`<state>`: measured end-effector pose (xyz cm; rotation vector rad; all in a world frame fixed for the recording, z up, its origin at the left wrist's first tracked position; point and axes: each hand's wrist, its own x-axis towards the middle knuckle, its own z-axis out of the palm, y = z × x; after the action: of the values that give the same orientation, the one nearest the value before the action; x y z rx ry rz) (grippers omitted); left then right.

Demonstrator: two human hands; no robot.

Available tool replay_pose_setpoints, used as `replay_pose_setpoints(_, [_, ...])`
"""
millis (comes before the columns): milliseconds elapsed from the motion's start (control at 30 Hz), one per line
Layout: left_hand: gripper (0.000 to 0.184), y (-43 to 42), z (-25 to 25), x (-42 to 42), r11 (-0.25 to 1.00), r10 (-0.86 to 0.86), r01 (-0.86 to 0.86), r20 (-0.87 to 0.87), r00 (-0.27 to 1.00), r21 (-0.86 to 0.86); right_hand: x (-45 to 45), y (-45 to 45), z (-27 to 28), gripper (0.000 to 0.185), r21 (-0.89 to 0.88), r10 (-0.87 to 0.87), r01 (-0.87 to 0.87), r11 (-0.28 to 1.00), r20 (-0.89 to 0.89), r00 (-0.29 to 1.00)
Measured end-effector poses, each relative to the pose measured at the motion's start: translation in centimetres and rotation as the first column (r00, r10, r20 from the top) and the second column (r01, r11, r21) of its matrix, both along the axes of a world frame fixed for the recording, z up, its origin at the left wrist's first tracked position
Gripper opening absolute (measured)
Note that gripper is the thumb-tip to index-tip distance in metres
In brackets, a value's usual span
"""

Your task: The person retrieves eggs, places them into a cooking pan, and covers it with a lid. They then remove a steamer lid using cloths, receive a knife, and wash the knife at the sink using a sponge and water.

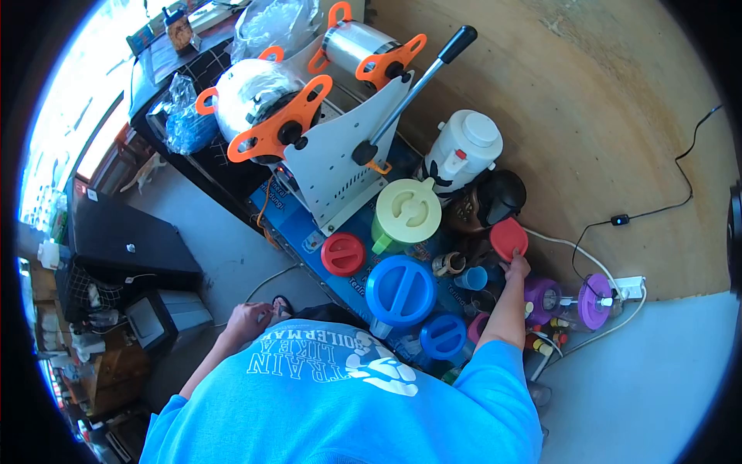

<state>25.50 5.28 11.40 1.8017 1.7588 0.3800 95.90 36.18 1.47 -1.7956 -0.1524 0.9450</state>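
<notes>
My right hand (516, 267) reaches out over the blue table and grips the edge of a red plastic lid or cup (508, 237) beside the wall. Next to it are a small blue cup (471, 278) and a dark rounded container (498, 199). My left hand (251, 319) hangs low by my body with its fingers loosely curled, and no object shows in it. Nearest to that hand on the table is a red-lidded jar (343, 254). Between my hands stand a large blue-lidded pitcher (400, 291), a smaller blue-lidded one (443, 336) and a pale green pitcher (407, 211).
A sealing machine with a long lever (417, 97) and orange roll holders rises at the back. Behind the pitchers stands a white jug (464, 147). Purple-lidded containers (594, 301) and a power strip (631, 289) with cables lie at right. A black cabinet (131, 240) stands at left.
</notes>
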Motion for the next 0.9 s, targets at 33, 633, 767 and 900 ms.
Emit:
replay_pose_setpoints(33, [0.014, -0.1, -0.4, 0.1, 1.000, -0.009, 0.009, 0.000, 1.000, -0.001, 0.2, 0.1, 0.0, 0.049, 0.014, -0.025, 0.025, 1.000, 0.005, 1.000])
replay_pose_setpoints(633, [0.013, 1.8, -1.4, 0.2, 0.991, -0.127, 0.126, -0.015, 0.992, -0.046, 2.7, -2.1, 1.3, 0.069, -0.697, 0.624, -0.127, 0.706, 0.527, 0.578])
replay_pose_setpoints(767, [0.013, 1.3, -2.2, 0.0, 0.992, -0.101, 0.102, 0.015, 0.995, -0.075, -4.7, -3.7, 10.7, 0.069, -0.697, 0.611, 0.071, 0.713, 0.668, 0.423])
replay_pose_setpoints(900, [0.015, 0.5, -2.9, -0.2, 0.983, -0.136, 0.135, -0.004, 0.991, -0.127, -6.3, -1.9, 9.9, 0.068, -0.726, 0.728, -0.250, 0.640, 0.678, -0.105])
